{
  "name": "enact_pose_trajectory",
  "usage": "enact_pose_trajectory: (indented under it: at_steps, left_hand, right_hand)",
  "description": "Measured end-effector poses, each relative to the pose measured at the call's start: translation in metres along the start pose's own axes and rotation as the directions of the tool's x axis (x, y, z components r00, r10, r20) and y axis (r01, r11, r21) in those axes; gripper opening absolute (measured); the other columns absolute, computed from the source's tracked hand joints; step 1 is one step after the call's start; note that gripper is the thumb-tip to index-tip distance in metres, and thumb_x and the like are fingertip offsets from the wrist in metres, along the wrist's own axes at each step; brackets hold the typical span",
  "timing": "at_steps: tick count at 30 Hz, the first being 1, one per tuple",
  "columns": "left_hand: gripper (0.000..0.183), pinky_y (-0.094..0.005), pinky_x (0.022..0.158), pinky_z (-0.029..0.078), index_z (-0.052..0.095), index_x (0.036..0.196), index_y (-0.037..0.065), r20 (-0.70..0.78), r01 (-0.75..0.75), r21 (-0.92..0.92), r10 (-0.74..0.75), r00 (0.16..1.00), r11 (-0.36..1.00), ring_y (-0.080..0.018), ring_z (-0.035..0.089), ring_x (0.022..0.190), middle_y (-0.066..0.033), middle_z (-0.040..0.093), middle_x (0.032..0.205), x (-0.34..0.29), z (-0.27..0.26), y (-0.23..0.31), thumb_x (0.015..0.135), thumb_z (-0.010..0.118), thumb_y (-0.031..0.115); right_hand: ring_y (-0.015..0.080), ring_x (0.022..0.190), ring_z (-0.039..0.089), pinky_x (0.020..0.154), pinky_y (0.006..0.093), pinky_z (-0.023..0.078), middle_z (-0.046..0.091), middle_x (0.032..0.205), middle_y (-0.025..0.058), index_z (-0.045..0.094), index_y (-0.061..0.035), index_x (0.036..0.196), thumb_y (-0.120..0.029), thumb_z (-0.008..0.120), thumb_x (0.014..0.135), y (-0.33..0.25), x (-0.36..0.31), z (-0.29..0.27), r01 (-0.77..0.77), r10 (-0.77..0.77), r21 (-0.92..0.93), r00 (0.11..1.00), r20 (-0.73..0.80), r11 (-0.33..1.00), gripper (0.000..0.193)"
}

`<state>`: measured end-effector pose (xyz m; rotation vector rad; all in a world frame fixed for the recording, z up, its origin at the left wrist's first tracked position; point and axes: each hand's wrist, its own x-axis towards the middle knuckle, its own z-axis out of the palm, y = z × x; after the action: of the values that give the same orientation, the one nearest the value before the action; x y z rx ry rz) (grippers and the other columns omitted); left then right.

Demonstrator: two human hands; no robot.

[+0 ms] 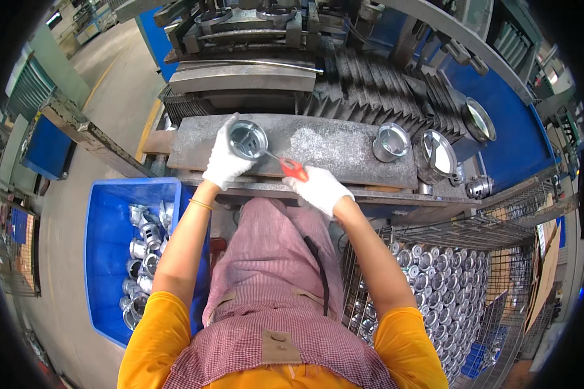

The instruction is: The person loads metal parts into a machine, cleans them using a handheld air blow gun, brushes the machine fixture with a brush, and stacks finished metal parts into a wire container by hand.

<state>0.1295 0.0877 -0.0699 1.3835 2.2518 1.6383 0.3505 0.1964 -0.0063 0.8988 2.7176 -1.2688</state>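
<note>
My gloved left hand (pixel 226 159) is closed on the side of a round metal housing (pixel 247 140), whose open mouth faces up over the left part of the metal-topped bench (pixel 198 146). In my gloved right hand (pixel 319 188) is a tool with a red handle (pixel 294 170). Its thin shaft reaches to the right rim of the housing; the kind of tip cannot be made out there. A second round metal housing (pixel 390 142) stands on the bench to the right, apart from both hands. Pale metal shavings (pixel 328 144) lie scattered between the two housings.
At my left stands a blue bin (pixel 104 194) with several loose metal parts. A wire cage (pixel 499 259) at my right holds rows of similar parts. Beyond the bench is a machine with black bellows (pixel 370 84). Metal cups (pixel 437 155) sit at the bench's right end.
</note>
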Motion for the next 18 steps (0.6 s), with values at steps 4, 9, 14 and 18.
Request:
enact_pose_trajectory:
  at_steps: [4, 9, 14, 18]
  left_hand:
    - [0.097, -0.0354, 0.100, 0.043, 0.037, 0.133, 0.004, -0.074, 0.057, -0.093, -0.064, 0.995, 0.994, -0.0229, 0.052, 0.116, -0.0142, 0.053, 0.123, -0.002, -0.032, -0.035, 0.052, 0.090, 0.015]
    - [0.082, -0.0426, 0.100, 0.042, 0.048, 0.130, 0.007, -0.030, -0.141, 0.595, 0.197, 0.980, 0.791, -0.0350, 0.051, 0.117, -0.0212, 0.050, 0.129, 0.016, -0.079, -0.007, 0.059, 0.084, 0.029]
    - [0.052, -0.0428, 0.099, 0.040, 0.052, 0.127, 0.011, 0.349, -0.533, 0.145, 0.461, 0.816, 0.834, -0.0342, 0.052, 0.115, -0.0157, 0.056, 0.124, 0.042, 0.088, 0.130, 0.080, 0.066, 0.028]
    - [0.053, -0.0440, 0.090, 0.046, 0.050, 0.129, 0.015, 0.663, -0.361, 0.285, 0.089, 0.743, 0.888, -0.0378, 0.057, 0.105, -0.0172, 0.058, 0.118, 0.037, 0.211, 0.158, 0.083, 0.063, 0.039]
  right_hand:
    - [0.0103, 0.070, 0.057, 0.064, 0.0273, 0.047, 0.066, 0.085, 0.0054, 0.063, 0.0004, 0.096, -0.032, 0.063, 0.087, -0.001, -0.046, -0.038, -0.064, 0.080, 0.568, 0.997, -0.004, 0.821, 0.034]
    - [0.0114, 0.070, 0.059, 0.066, 0.0265, 0.047, 0.067, 0.086, 0.0057, 0.065, -0.0001, 0.101, -0.026, 0.062, 0.088, 0.030, -0.110, -0.081, -0.016, 0.249, 0.735, 0.946, -0.209, 0.678, 0.029]
    - [0.0171, 0.076, 0.065, 0.067, 0.0276, 0.051, 0.068, 0.092, 0.0110, 0.059, 0.0019, 0.109, -0.023, 0.061, 0.089, 0.087, -0.143, -0.083, 0.202, 0.369, 0.776, 0.790, -0.490, 0.598, 0.032]
    - [0.0163, 0.081, 0.066, 0.065, 0.0265, 0.051, 0.068, 0.099, 0.0121, 0.056, 0.0015, 0.117, -0.022, 0.062, 0.089, 0.071, -0.156, -0.078, 0.211, 0.362, 0.807, 0.811, -0.460, 0.552, 0.037]
